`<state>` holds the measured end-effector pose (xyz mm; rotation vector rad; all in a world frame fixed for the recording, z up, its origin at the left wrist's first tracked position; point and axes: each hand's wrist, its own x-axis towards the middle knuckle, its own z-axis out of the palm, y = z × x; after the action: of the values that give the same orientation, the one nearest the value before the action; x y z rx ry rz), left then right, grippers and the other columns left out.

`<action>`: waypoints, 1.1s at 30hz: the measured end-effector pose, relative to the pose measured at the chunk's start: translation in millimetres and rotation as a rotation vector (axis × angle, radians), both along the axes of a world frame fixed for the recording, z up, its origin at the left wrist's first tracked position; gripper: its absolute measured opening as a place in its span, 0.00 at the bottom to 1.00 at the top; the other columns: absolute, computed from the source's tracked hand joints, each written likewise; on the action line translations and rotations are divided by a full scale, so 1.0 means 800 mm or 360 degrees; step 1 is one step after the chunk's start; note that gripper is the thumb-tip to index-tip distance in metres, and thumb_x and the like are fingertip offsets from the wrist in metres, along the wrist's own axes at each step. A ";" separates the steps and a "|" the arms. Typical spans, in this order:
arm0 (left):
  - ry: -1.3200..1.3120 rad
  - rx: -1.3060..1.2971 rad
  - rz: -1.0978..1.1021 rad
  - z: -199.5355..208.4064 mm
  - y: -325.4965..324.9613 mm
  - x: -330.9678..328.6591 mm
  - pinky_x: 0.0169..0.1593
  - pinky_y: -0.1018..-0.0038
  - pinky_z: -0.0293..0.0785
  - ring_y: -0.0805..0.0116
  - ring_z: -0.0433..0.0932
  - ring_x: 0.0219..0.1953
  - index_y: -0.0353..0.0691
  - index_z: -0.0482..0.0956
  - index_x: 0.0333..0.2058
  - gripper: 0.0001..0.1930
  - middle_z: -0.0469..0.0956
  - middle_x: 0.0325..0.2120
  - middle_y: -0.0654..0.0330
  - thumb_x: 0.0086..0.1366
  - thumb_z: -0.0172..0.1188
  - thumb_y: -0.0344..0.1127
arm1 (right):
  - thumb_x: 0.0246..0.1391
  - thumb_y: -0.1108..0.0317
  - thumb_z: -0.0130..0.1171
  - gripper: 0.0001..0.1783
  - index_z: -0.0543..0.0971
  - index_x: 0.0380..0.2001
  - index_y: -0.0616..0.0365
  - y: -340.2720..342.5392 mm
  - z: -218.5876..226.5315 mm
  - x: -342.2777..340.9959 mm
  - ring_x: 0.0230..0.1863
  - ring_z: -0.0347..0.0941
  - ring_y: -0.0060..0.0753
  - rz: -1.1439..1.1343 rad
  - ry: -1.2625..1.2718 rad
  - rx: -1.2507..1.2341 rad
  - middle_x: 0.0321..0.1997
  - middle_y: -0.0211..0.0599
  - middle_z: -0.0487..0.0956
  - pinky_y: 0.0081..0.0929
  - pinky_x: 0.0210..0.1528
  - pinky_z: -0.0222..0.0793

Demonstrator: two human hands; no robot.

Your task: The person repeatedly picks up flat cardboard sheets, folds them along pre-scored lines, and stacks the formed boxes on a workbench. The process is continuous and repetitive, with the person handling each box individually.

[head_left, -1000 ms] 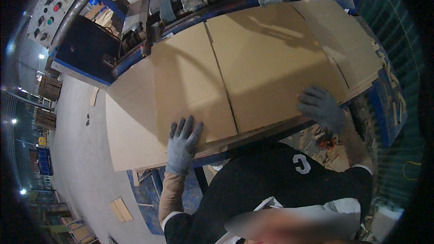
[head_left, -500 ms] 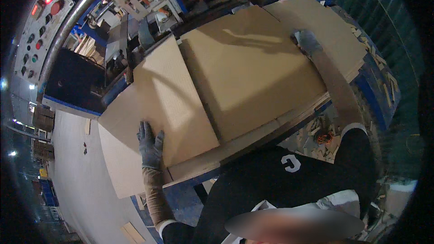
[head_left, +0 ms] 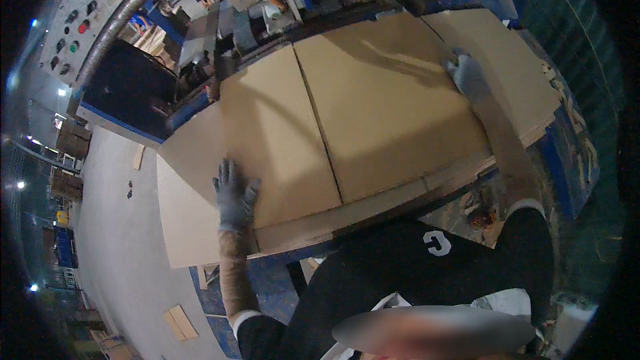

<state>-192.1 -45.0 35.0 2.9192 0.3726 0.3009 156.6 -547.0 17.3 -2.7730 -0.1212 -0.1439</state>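
Two wide brown cardboard panels lie side by side, a left panel (head_left: 287,140) and a right panel (head_left: 393,107), with a narrow dark line between them. My left hand (head_left: 235,195), in a grey glove, rests flat on the left panel near its outer side, fingers spread. My right hand (head_left: 467,75), gloved too, lies over the far right part of the right panel with its fingers apart; its underside is hidden. More cardboard (head_left: 497,60) reaches out beyond my right hand, and a paler sheet (head_left: 190,220) shows below the left panel.
A machine (head_left: 267,0) with rollers and metal parts runs along the far side. At the upper left are a control panel (head_left: 83,20) with buttons and a curved metal rail (head_left: 127,17). Cardboard scraps (head_left: 570,110) lie at the right. A green corrugated wall (head_left: 580,33) stands beyond.
The left panel has straightened against the right one, and the wide slanted gap between them has narrowed to a thin line. My left hand moved with that panel. The whole view has shifted slightly.
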 end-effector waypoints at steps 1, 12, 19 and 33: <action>-0.0104 -0.0027 -0.0189 0.006 -0.011 -0.009 0.67 0.50 0.43 0.42 0.51 0.67 0.29 0.54 0.63 0.47 0.53 0.63 0.36 0.57 0.57 0.61 | 0.51 0.62 0.57 0.25 0.70 0.52 0.58 -0.004 0.008 -0.041 0.53 0.68 0.54 0.0147 -0.0318 0.0036 0.51 0.49 0.73 0.40 0.55 0.66; -0.0399 0.0111 -0.0513 -0.003 -0.042 -0.009 0.65 0.48 0.51 0.41 0.60 0.61 0.34 0.57 0.61 0.44 0.60 0.61 0.43 0.48 0.65 0.44 | 0.41 0.47 0.65 0.37 0.71 0.57 0.45 -0.032 0.029 -0.177 0.67 0.53 0.50 0.1122 -0.0358 -0.0538 0.67 0.42 0.61 0.51 0.68 0.45; -0.0553 0.0232 -0.0561 -0.004 0.003 0.093 0.64 0.52 0.56 0.47 0.66 0.58 0.37 0.67 0.57 0.35 0.67 0.57 0.47 0.47 0.66 0.35 | 0.38 0.43 0.65 0.39 0.73 0.55 0.46 0.021 0.031 -0.099 0.63 0.60 0.51 0.1162 -0.0311 -0.0369 0.60 0.43 0.69 0.46 0.64 0.53; -0.0476 0.0192 0.0117 -0.008 0.018 0.192 0.60 0.61 0.62 0.50 0.65 0.59 0.40 0.62 0.60 0.35 0.66 0.57 0.50 0.58 0.61 0.51 | 0.50 0.58 0.58 0.26 0.73 0.53 0.50 0.098 0.003 -0.037 0.58 0.66 0.51 0.0534 -0.0594 -0.0292 0.58 0.45 0.70 0.45 0.57 0.63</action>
<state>-38.4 -30.4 29.0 2.9152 0.4276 0.7843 127.2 -468.4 19.9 -2.8219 -0.7209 -0.5856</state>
